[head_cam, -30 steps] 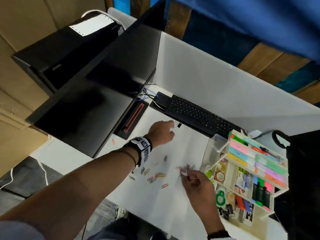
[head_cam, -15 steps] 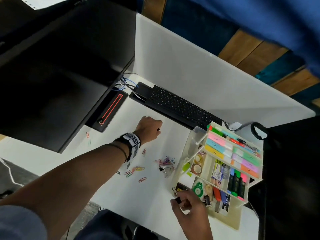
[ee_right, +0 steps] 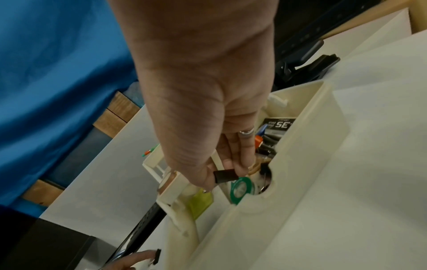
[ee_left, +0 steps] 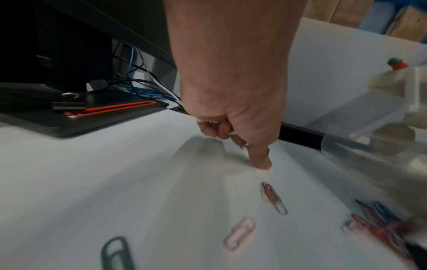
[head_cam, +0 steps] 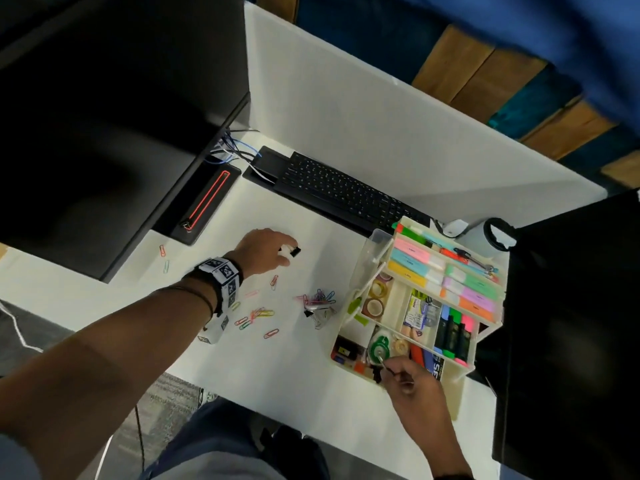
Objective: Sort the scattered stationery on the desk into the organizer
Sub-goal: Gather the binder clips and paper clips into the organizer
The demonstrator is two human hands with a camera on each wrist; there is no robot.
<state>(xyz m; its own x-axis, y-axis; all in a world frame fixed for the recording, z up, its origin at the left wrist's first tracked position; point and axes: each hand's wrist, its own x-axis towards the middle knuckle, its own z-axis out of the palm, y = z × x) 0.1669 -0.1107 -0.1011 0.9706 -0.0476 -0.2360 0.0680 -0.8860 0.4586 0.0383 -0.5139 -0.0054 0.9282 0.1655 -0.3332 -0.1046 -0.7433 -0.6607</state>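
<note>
The cream tiered organizer stands at the desk's right, filled with highlighters, tape rolls and a green tape dispenser. My right hand hovers over its front compartment and pinches a black binder clip just above the dispenser, inside the organizer wall. Near the keyboard, my left hand grips another black binder clip; its fingers are curled round wire handles, one tip touching the desk. Loose coloured paper clips and a pile of clips lie between the hands.
A black keyboard lies along the back, beside a monitor whose base has cables behind it. Two paper clips lie near the monitor. A black bag borders the organizer on the right.
My right hand has left the clip pile and carried a binder clip to the organizer's front compartment. My left hand has closed on the black binder clip by the keyboard.
</note>
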